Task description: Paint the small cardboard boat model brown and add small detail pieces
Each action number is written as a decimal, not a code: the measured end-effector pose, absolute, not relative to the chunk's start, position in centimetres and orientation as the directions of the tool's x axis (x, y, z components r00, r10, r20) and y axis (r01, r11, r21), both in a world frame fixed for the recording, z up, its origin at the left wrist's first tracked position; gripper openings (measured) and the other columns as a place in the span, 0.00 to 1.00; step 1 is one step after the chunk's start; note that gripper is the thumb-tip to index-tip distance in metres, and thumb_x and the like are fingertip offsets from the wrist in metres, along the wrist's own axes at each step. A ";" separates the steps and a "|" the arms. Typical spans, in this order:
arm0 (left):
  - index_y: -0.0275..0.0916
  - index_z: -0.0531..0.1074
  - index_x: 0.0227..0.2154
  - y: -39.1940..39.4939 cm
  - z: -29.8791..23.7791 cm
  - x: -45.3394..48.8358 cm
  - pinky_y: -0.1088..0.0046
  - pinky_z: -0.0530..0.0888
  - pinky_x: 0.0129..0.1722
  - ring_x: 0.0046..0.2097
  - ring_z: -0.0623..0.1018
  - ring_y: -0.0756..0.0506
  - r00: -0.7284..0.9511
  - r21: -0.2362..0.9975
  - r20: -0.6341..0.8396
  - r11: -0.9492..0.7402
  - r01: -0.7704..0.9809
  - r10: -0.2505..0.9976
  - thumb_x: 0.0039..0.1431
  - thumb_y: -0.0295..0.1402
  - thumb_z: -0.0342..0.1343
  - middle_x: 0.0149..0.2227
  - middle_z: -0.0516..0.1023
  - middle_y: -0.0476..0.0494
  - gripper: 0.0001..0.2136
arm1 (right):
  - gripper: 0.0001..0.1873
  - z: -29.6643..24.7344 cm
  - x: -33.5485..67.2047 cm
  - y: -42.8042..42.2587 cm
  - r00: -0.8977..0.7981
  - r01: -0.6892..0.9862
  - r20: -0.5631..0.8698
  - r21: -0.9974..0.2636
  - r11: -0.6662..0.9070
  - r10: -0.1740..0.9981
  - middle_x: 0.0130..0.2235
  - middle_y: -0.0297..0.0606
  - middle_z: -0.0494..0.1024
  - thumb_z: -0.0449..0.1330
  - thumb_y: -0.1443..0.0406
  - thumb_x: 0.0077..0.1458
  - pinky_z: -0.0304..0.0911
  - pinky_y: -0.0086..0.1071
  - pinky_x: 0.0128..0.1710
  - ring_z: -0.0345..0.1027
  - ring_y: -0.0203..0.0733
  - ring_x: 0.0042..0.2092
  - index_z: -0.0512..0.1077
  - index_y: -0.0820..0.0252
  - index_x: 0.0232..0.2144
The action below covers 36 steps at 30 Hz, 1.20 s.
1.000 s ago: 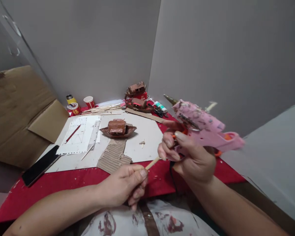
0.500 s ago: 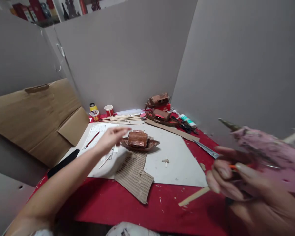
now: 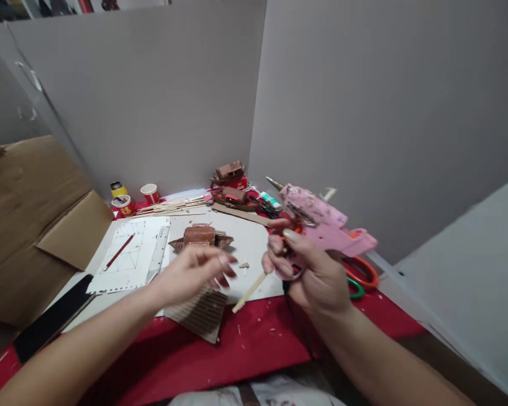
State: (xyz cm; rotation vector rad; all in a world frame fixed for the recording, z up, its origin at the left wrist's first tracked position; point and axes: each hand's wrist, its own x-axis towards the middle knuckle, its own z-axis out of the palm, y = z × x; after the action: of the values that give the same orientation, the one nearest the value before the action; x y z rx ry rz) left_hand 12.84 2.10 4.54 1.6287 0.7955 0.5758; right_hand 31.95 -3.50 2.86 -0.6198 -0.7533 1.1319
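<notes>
My right hand is closed around the handle of a pink hot glue gun, its metal nozzle pointing up and left. A pale wooden strip sticks out below the fingers of that hand and appears held with the gun. My left hand, slightly blurred, hovers over the table with loosely bent fingers and nothing visible in them. Just behind it, a brown model boat with a rounded cabin rests on the white board. Under the left hand lies corrugated cardboard, partly covered.
Scissors with orange and green handles lie behind my right wrist. Two more model boats, thin sticks and paper cups stand at the back. A drawing sheet with a pencil lies left, near a large cardboard piece.
My left hand has moved from beside the boat toward the right hand. The glue gun and wooden strip have come inward and left with the right hand. The view has turned right.
</notes>
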 end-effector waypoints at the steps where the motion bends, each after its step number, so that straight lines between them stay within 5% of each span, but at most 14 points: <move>1: 0.34 0.79 0.34 0.4 4.2 13.2 0.73 0.74 0.30 0.26 0.76 0.50 0.715 0.984 -0.130 0.002 0.178 0.687 0.55 0.51 0.61 0.29 0.81 0.40 0.21 | 0.14 3.1 31.6 -3.4 0.225 -0.566 0.228 -0.761 0.317 0.947 0.24 0.26 0.67 0.68 0.57 0.47 0.63 0.26 0.22 0.52 0.24 0.18 0.74 0.58 0.33; 5: 0.34 0.77 0.31 -3.6 2.4 13.7 0.79 0.67 0.21 0.17 0.66 0.55 0.770 0.964 -0.233 0.246 0.102 0.594 0.55 0.52 0.60 0.17 0.70 0.52 0.22 | 0.13 3.3 30.5 -3.9 0.185 -0.534 0.259 -0.783 0.318 0.948 0.24 0.26 0.67 0.66 0.57 0.50 0.63 0.26 0.21 0.52 0.25 0.17 0.74 0.59 0.35; 8: 0.34 0.78 0.34 -4.8 1.2 12.9 0.79 0.65 0.18 0.15 0.54 0.56 0.772 0.958 -0.216 0.284 0.047 0.598 0.57 0.50 0.60 0.13 0.57 0.61 0.20 | 0.14 2.9 30.5 -4.8 0.211 -0.504 0.271 -0.793 0.342 0.939 0.27 0.28 0.71 0.66 0.57 0.49 0.66 0.27 0.23 0.58 0.27 0.19 0.74 0.58 0.37; 14: 0.36 0.77 0.35 -7.1 -1.0 11.6 0.80 0.64 0.16 0.14 0.49 0.56 0.763 0.947 -0.266 0.306 0.094 0.589 0.60 0.52 0.54 0.11 0.51 0.63 0.22 | 0.16 1.6 31.1 -6.1 0.263 -0.442 0.249 -0.828 0.346 0.932 0.29 0.30 0.73 0.66 0.56 0.49 0.70 0.28 0.26 0.63 0.29 0.22 0.75 0.58 0.38; 19: 0.38 0.72 0.33 -7.7 -2.9 9.6 0.82 0.57 0.15 0.17 0.44 0.56 0.655 0.940 -0.252 0.341 -0.010 0.713 0.62 0.47 0.55 0.15 0.48 0.63 0.16 | 0.20 0.0 33.3 -7.6 0.263 -0.186 0.255 -0.933 0.309 0.930 0.46 0.41 0.79 0.65 0.52 0.52 0.72 0.32 0.33 0.76 0.41 0.38 0.75 0.56 0.44; 22: 0.39 0.69 0.34 -7.5 -3.6 7.9 0.83 0.55 0.14 0.17 0.44 0.56 0.570 0.926 -0.229 0.358 -0.124 0.789 0.64 0.44 0.54 0.16 0.49 0.63 0.12 | 0.20 -0.8 36.0 -7.9 0.397 0.126 0.282 -0.959 0.252 0.874 0.42 0.41 0.80 0.60 0.50 0.57 0.70 0.33 0.33 0.75 0.41 0.35 0.76 0.56 0.44; 24: 0.39 0.69 0.36 -7.3 -3.7 7.1 0.83 0.54 0.15 0.18 0.44 0.56 0.540 0.915 -0.224 0.365 -0.170 0.812 0.65 0.43 0.53 0.17 0.50 0.62 0.11 | 0.21 -1.1 37.8 -7.3 0.363 0.446 0.303 -0.887 0.121 0.881 0.35 0.41 0.81 0.57 0.49 0.59 0.67 0.34 0.30 0.73 0.43 0.30 0.76 0.58 0.43; 27: 0.39 0.68 0.39 -6.9 -3.3 6.7 0.84 0.55 0.16 0.19 0.45 0.56 0.561 0.901 -0.223 0.389 -0.194 0.797 0.65 0.40 0.53 0.19 0.52 0.61 0.09 | 0.19 -1.5 39.5 -5.0 0.142 0.887 0.249 -0.462 -0.012 0.958 0.36 0.43 0.81 0.51 0.53 0.63 0.64 0.35 0.32 0.75 0.49 0.37 0.76 0.57 0.44; 30: 0.40 0.68 0.42 -6.3 -2.9 7.0 0.84 0.57 0.16 0.19 0.48 0.56 0.596 0.891 -0.201 0.399 -0.219 0.777 0.64 0.37 0.54 0.20 0.56 0.60 0.08 | 0.15 -1.9 40.1 -2.2 0.106 0.963 0.169 -0.262 -0.059 0.980 0.42 0.46 0.81 0.55 0.59 0.59 0.61 0.35 0.34 0.75 0.54 0.43 0.75 0.57 0.45; 36: 0.38 0.72 0.36 -4.5 -2.2 8.1 0.80 0.66 0.19 0.21 0.66 0.54 0.598 0.890 -0.145 0.367 -0.269 0.789 0.62 0.38 0.58 0.27 0.75 0.47 0.08 | 0.18 -3.3 41.6 1.0 0.091 0.985 0.105 -0.155 -0.075 0.990 0.46 0.50 0.80 0.56 0.59 0.56 0.62 0.37 0.35 0.74 0.55 0.46 0.75 0.61 0.46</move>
State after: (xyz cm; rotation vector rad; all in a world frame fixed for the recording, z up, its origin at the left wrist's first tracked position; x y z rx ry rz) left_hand 8.08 -4.54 -2.15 0.9675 0.6293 0.7397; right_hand 41.63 1.01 -3.29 -2.1751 -2.0000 0.0417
